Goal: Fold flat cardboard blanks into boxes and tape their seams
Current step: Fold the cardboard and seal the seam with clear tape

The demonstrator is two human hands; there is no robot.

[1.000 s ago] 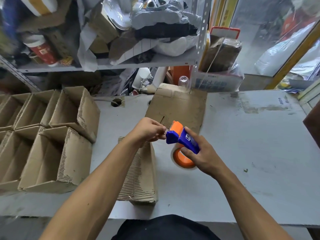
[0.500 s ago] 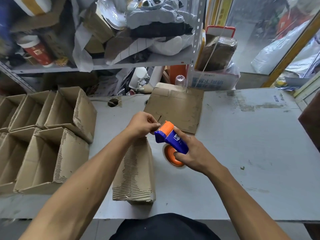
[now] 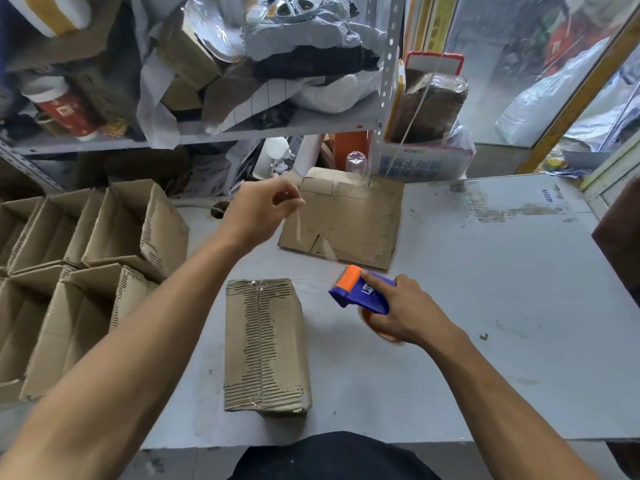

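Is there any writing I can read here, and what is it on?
None reads clearly.
Blue characters on the white carton at the table's back: blurred.
White label on the blue-and-orange tape dispenser: too small.
Small print on the grey tabletop: too small.
Red canister label: blurred.

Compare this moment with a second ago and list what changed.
The left hand left the tape dispenser and rose away toward the shelf, pinching a thin strip. The right hand keeps gripping the dispenser, now lower right. The folded box and open boxes stayed put.

Soft daylight from the right, faint shadows, wide-angle bending at edges, slight blur
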